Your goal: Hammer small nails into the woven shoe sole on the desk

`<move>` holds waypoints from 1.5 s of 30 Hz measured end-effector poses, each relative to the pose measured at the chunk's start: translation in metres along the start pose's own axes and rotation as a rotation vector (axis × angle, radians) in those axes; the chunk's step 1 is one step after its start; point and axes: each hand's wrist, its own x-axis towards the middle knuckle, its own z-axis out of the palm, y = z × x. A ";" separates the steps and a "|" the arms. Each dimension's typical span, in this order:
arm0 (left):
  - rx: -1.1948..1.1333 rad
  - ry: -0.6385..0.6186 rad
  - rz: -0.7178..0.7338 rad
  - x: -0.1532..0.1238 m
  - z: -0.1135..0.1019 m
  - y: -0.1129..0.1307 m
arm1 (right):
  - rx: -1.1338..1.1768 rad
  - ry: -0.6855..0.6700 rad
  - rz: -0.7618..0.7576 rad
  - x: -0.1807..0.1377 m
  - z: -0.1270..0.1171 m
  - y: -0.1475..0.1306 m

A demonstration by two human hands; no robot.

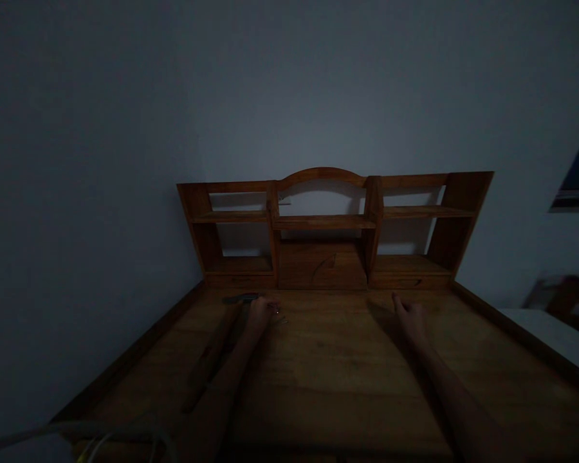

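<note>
Dim lighting is noted. The left hand [262, 313] is laid on the table [338, 366], fingers curled onto a small object [280, 317] beside a dark tool [240, 298]; whether that grip is closed cannot be told. The right hand [409, 319] is spread flat, empty. In such gloom, the object could be fumbled or knocked away.

Dim, underexposed, bluish, edges bowed

Dark flat object [241, 298] lying on the wooden desktop [338, 366], just beside left fingertips, details too dim
</note>
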 end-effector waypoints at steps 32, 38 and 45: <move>0.181 -0.035 0.063 0.005 -0.006 -0.012 | -0.033 -0.198 -0.002 0.000 0.007 0.006; 0.155 0.013 0.088 0.002 -0.004 -0.012 | -0.041 -0.215 -0.004 -0.001 0.006 0.003; 0.081 -0.024 0.100 0.002 -0.008 -0.010 | -0.025 -0.230 -0.012 -0.001 0.003 0.001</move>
